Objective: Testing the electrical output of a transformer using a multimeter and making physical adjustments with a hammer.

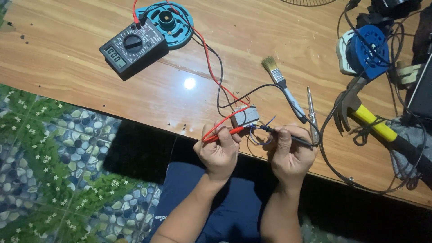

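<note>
Wooden tabletop (pixel 90 58) over a pebble-and-leaf patterned floor (pixel 49 162), pretty dim room. The table's near edge runs right at the wrists, with open wood toward 9 o'clock; the 3 o'clock side is crowded by a hammer (pixel 364 117) and cables. Left hand (pixel 219 150) pinches the red probe (pixel 225 133), right hand (pixel 290 153) grips the black probe (pixel 288 137). Both tips meet at a small grey part (pixel 245 116) at 12 o'clock, just beyond the fingers. Multimeter (pixel 132 48) sits at 11 o'clock.

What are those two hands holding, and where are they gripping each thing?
The left hand pinches the red probe along its handle. The right hand grips the black probe mid-handle. Both tips point toward the small grey component between them.
</note>
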